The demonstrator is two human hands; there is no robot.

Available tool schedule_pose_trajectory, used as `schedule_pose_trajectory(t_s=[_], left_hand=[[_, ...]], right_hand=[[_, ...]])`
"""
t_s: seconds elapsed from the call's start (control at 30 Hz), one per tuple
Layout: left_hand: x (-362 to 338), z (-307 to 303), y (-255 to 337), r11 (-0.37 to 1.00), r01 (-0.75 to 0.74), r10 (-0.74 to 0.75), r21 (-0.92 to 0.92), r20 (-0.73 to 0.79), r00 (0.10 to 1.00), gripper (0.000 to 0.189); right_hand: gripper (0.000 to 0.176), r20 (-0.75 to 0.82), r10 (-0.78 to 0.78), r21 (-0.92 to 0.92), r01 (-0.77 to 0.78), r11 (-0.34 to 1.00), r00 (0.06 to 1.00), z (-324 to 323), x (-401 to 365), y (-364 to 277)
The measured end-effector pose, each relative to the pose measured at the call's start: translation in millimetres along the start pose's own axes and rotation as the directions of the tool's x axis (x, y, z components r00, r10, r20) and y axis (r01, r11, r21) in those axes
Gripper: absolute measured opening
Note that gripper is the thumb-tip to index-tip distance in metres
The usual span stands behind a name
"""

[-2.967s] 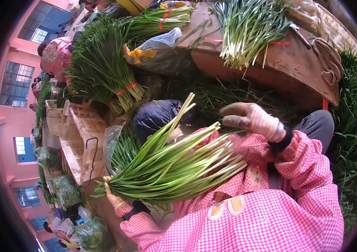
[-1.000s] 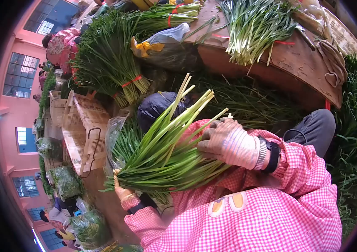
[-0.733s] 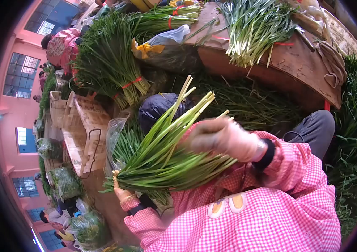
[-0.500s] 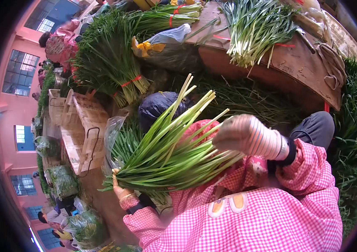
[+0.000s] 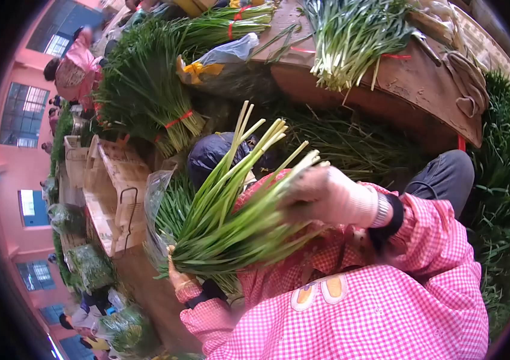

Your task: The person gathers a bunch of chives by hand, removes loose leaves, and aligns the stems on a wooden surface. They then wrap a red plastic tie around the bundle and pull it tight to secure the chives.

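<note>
A loose bunch of long garlic chives (image 5: 225,228) lies across my lap, leafy tips at lower left and pale cut ends fanning toward upper right. My left hand (image 5: 180,276) is closed around the leafy end. At the right side of the bunch, near the pale ends, is my right hand (image 5: 327,195), in a light striped glove. Its fingers are curled against the stalks and smeared by motion. More greens (image 5: 177,207) lie beside a clear plastic bag (image 5: 158,195) just behind the held bunch.
A brown board (image 5: 405,90) ahead carries a pile of cut greens (image 5: 360,42). Tied bunches with a red band (image 5: 178,119) lie ahead left. A plastic crate (image 5: 114,192) stands left. Loose greens (image 5: 507,198) heap at right. Other people (image 5: 75,69) are farther left.
My right hand has moved left and inward, and the stalks beside it have shifted and drawn closer together. My left hand keeps its hold on the leafy end. The whole view has shifted slightly.
</note>
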State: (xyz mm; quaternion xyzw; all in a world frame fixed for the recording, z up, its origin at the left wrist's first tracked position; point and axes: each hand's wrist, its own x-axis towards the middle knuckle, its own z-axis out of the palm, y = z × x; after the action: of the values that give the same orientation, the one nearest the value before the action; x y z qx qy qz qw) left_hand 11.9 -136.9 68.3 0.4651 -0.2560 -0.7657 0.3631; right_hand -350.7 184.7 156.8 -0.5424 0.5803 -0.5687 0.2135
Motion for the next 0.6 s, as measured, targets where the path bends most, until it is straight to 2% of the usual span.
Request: schedule_pose_trajectory(t_s=[0.03, 0.07, 0.1, 0.13, 0.17, 0.2, 0.23, 0.27, 0.3, 0.33, 0.37, 0.43, 0.5, 0.57, 0.6], left_hand=[[-1, 4, -2, 0.999, 0.034, -0.035, 0.005, 0.007, 0.999, 0.026], [-7, 12, -4, 0.998, 0.064, -0.064, 0.005, 0.011, 0.998, 0.026], [-11, 16, -3, 0.996, 0.09, -0.09, 0.0, 0.012, 0.996, 0.026], [6, -7, -2, 0.996, 0.059, -0.058, -0.074, 0.019, 0.998, 0.025], [5, -4, -1, 0.996, 0.061, -0.062, -0.059, -0.011, 0.998, 0.025], [3, -1, -2, 0.997, 0.066, -0.068, -0.046, -0.042, 0.997, 0.024], [1, 1, -4, 0.997, 0.071, -0.073, -0.035, -0.073, 0.995, 0.024], [11, -17, -6, 0.996, 0.04, -0.045, -0.081, -0.065, 0.997, 0.025], [15, -27, -10, 0.993, 0.063, -0.068, -0.104, -0.047, 0.997, 0.026], [17, -33, -14, 0.988, 0.085, -0.089, -0.125, -0.027, 0.996, 0.027], [21, -38, -16, 0.984, 0.11, -0.111, -0.141, -0.004, 0.994, 0.027], [28, -48, -20, 0.986, 0.096, -0.099, -0.138, -0.014, 0.995, 0.028], [24, -46, -20, 0.984, 0.111, -0.112, -0.14, -0.002, 0.994, 0.029], [16, -32, -20, 0.976, 0.157, -0.152, -0.15, 0.044, 0.987, 0.03], [17, -33, -19, 0.978, 0.155, -0.152, -0.137, 0.029, 0.988, 0.03]], right_hand=[[0.017, 0.032, -0.054, -0.308, 0.062, 0.949, 0.998, 0, 12, -2], [0.014, 0.064, -0.108, -0.583, 0.125, 0.803, 0.992, 0, 23, -4], [0.013, 0.104, 0.008, -0.809, 0.08, 0.582, 0.995, -2, 33, -11], [0.015, 0.126, 0.008, -0.854, 0.104, 0.51, 0.992, -5, 35, -5], [0.016, 0.146, 0.015, -0.891, 0.125, 0.436, 0.989, -9, 34, 5], [0.01, 0.112, 0.046, -0.862, 0.074, 0.502, 0.993, -17, 31, 17], [0.01, 0.123, 0.041, -0.832, 0.081, 0.548, 0.992, -30, 24, 29], [0.013, 0.051, 0.073, -0.734, -0.012, 0.679, 0.996, -49, 12, 44], [0.016, -0.03, 0.213, -0.816, -0.147, 0.559, 0.977, -62, 5, 47], [0.016, -0.236, 0.055, -0.769, -0.221, 0.6, 0.97, -75, -16, 71], [0.015, -0.431, 0.123, -0.583, -0.38, 0.718, 0.894, -82, -21, 68], [0.013, -0.603, 0.031, -0.462, -0.38, 0.801, 0.797, -88, -33, 58], [0.013, -0.572, 0.158, -0.098, -0.259, 0.961, 0.804, -67, -29, 19], [0.014, -0.283, 0.198, -0.078, -0.228, 0.971, 0.939, -53, -49, 17], [0.014, -0.193, 0.07, -0.383, -0.141, 0.913, 0.979, -48, -43, -12]])
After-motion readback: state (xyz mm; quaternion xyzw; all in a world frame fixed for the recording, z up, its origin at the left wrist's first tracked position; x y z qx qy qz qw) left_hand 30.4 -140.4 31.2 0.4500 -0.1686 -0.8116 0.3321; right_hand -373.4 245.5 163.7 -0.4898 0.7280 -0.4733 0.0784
